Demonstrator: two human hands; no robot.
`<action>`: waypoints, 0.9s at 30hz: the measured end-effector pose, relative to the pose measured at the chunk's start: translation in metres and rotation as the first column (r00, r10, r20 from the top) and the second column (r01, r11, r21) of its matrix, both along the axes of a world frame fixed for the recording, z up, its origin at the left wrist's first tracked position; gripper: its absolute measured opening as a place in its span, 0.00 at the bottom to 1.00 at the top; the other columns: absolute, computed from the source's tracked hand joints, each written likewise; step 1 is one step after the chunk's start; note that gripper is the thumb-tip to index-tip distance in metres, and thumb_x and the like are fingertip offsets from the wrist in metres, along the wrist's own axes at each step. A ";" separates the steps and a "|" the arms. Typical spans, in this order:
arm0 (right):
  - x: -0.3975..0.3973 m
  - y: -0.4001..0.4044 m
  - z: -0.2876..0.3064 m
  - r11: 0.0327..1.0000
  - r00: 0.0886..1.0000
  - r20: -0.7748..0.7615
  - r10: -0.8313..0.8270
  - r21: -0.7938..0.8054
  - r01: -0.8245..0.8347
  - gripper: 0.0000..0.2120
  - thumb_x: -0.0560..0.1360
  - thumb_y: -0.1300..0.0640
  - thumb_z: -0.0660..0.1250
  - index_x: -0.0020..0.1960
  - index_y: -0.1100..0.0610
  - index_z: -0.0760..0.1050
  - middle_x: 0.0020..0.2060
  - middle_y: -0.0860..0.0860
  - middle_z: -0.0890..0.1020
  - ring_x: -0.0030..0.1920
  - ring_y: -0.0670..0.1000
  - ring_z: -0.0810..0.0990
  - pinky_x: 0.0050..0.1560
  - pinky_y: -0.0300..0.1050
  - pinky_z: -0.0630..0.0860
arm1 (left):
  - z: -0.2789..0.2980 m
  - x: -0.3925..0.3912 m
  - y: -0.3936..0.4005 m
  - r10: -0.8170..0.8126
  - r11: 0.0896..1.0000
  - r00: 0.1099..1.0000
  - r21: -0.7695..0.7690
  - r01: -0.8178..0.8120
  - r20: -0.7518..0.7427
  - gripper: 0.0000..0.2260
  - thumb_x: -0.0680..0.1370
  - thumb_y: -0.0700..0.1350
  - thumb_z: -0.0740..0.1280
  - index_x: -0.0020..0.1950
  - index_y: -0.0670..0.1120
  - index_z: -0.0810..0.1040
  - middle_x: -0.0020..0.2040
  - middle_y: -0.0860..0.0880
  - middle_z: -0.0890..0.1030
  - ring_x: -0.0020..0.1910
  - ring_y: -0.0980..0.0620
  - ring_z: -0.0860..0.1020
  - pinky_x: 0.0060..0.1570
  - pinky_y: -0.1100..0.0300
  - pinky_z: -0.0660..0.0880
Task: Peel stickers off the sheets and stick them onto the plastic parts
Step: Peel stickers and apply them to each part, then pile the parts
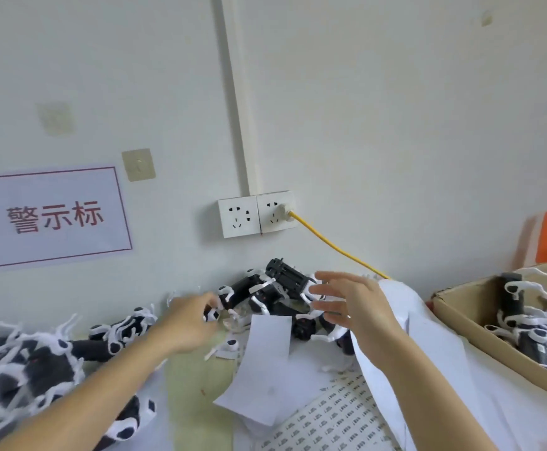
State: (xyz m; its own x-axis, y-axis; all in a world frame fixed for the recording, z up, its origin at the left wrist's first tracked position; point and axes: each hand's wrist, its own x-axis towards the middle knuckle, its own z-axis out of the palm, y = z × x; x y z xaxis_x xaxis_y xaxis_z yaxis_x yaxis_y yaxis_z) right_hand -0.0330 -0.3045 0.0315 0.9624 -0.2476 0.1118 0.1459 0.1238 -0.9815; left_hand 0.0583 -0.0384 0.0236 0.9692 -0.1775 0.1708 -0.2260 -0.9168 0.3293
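**Reaching into the parts heap for the next piece**

Gripping a black-and-white part (213, 313), the left hand (189, 323) curls round it. The right hand (347, 302) hovers with fingers spread, holding nothing. A sticker sheet (337, 415) lies below; next probably calls for peeling one sticker.

left hand (189, 320): fingers curled, pinching | right hand (350, 304): fingers spread

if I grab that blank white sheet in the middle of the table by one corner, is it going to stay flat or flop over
Probably flop. The blank white sheet looks thin and already bends up over the clutter beneath it, so a corner hold would likely let it droop. It seems very light, so a push may slide it across the sticker sheet rather than crumple it.
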 end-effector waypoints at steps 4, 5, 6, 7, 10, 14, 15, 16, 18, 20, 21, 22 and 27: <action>0.002 0.014 -0.005 0.975 1.000 -0.011 0.016 -0.220 -0.018 0.15 0.80 0.63 0.58 0.50 0.50 0.83 0.41 0.47 0.87 0.40 0.48 0.86 0.44 0.43 0.79 | 0.010 0.028 0.048 0.148 0.911 0.987 0.397 -0.110 -0.065 0.25 0.74 0.49 0.67 0.71 0.55 0.66 0.65 0.48 0.73 0.64 0.43 0.71 0.61 0.51 0.72; 0.003 0.017 -0.006 0.968 1.000 -0.011 0.017 -0.251 -0.019 0.16 0.80 0.63 0.58 0.50 0.50 0.83 0.41 0.47 0.87 0.40 0.48 0.86 0.45 0.43 0.80 | 0.010 0.033 0.057 0.168 0.897 0.980 0.429 -0.106 -0.109 0.27 0.74 0.49 0.67 0.72 0.54 0.65 0.63 0.48 0.74 0.61 0.44 0.72 0.59 0.52 0.73; 0.003 0.019 -0.007 0.960 1.000 -0.014 0.022 -0.279 -0.024 0.16 0.80 0.62 0.58 0.50 0.49 0.83 0.42 0.47 0.87 0.40 0.47 0.86 0.45 0.43 0.80 | 0.009 0.036 0.064 0.183 0.885 0.972 0.456 -0.096 -0.150 0.30 0.73 0.49 0.67 0.74 0.54 0.62 0.61 0.48 0.75 0.57 0.45 0.73 0.57 0.53 0.74; 0.004 0.022 -0.009 0.953 0.999 -0.017 0.028 -0.301 -0.032 0.16 0.79 0.62 0.58 0.50 0.49 0.83 0.41 0.46 0.87 0.40 0.47 0.86 0.45 0.43 0.80 | 0.007 0.039 0.068 0.195 0.866 0.966 0.492 -0.089 -0.168 0.33 0.73 0.50 0.67 0.76 0.54 0.59 0.59 0.48 0.76 0.55 0.46 0.74 0.55 0.53 0.73; 0.007 0.030 -0.013 0.931 0.998 -0.021 0.054 -0.360 -0.058 0.16 0.80 0.62 0.58 0.50 0.48 0.82 0.42 0.46 0.86 0.39 0.46 0.85 0.43 0.42 0.79 | -0.003 0.045 0.064 0.183 0.770 0.981 0.630 -0.101 -0.067 0.41 0.70 0.56 0.70 0.77 0.52 0.53 0.60 0.48 0.75 0.59 0.45 0.76 0.57 0.51 0.71; 0.011 0.039 -0.021 0.887 0.995 -0.028 0.100 -0.450 -0.102 0.16 0.79 0.61 0.58 0.51 0.46 0.82 0.43 0.46 0.86 0.39 0.45 0.85 0.43 0.40 0.78 | -0.025 0.046 0.039 -0.003 0.580 0.988 0.805 -0.126 0.157 0.38 0.73 0.46 0.71 0.77 0.55 0.55 0.73 0.44 0.61 0.72 0.43 0.62 0.64 0.46 0.67; 0.011 0.042 -0.023 0.876 0.993 -0.031 0.114 -0.468 -0.115 0.15 0.79 0.61 0.59 0.51 0.46 0.82 0.43 0.46 0.86 0.39 0.45 0.85 0.43 0.40 0.78 | -0.030 0.047 0.032 -0.048 0.522 0.985 0.844 -0.119 0.168 0.34 0.74 0.42 0.70 0.77 0.55 0.59 0.75 0.43 0.59 0.74 0.43 0.59 0.67 0.44 0.65; 0.012 0.044 -0.025 0.865 0.991 -0.034 0.126 -0.485 -0.127 0.15 0.79 0.61 0.59 0.51 0.46 0.81 0.43 0.45 0.85 0.40 0.44 0.85 0.42 0.40 0.78 | -0.035 0.049 0.025 -0.081 0.455 0.983 0.884 -0.108 0.162 0.31 0.76 0.39 0.68 0.76 0.53 0.63 0.76 0.43 0.59 0.76 0.42 0.57 0.71 0.42 0.62; 0.013 0.046 -0.027 0.850 0.989 -0.035 0.141 -0.508 -0.139 0.15 0.79 0.60 0.59 0.51 0.45 0.81 0.43 0.45 0.85 0.40 0.44 0.84 0.40 0.38 0.79 | -0.043 0.053 0.015 -0.121 0.349 0.980 0.931 -0.104 0.155 0.23 0.77 0.34 0.66 0.71 0.46 0.71 0.74 0.42 0.67 0.74 0.42 0.64 0.71 0.43 0.62; 0.013 0.047 -0.029 0.838 0.988 -0.033 0.152 -0.526 -0.147 0.15 0.79 0.60 0.59 0.51 0.45 0.81 0.43 0.45 0.85 0.41 0.44 0.84 0.37 0.37 0.78 | -0.044 0.055 0.011 -0.126 0.341 0.979 0.934 -0.109 0.160 0.20 0.77 0.30 0.63 0.68 0.42 0.73 0.65 0.43 0.77 0.67 0.41 0.74 0.66 0.47 0.66; 0.013 0.047 -0.029 0.834 0.987 -0.033 0.156 -0.532 -0.149 0.15 0.79 0.60 0.59 0.51 0.45 0.81 0.43 0.44 0.85 0.41 0.44 0.84 0.36 0.35 0.78 | -0.042 0.056 0.011 -0.134 0.350 0.976 0.930 -0.116 0.172 0.20 0.77 0.30 0.63 0.67 0.42 0.73 0.63 0.44 0.79 0.64 0.41 0.76 0.64 0.48 0.67; 0.013 0.046 -0.029 0.831 0.987 -0.032 0.158 -0.535 -0.151 0.15 0.79 0.60 0.59 0.51 0.44 0.81 0.43 0.44 0.85 0.41 0.43 0.84 0.35 0.34 0.78 | -0.037 0.056 0.014 -0.138 0.363 0.971 0.922 -0.133 0.194 0.19 0.77 0.31 0.63 0.67 0.43 0.73 0.63 0.45 0.79 0.64 0.43 0.76 0.63 0.49 0.68; 0.012 0.046 -0.029 0.824 0.987 -0.028 0.160 -0.546 -0.150 0.15 0.79 0.60 0.59 0.52 0.45 0.81 0.44 0.44 0.85 0.42 0.43 0.84 0.35 0.33 0.78 | 0.011 0.059 0.036 0.041 0.773 0.948 0.591 -0.231 0.316 0.12 0.77 0.41 0.63 0.60 0.46 0.74 0.61 0.47 0.72 0.62 0.46 0.71 0.54 0.51 0.71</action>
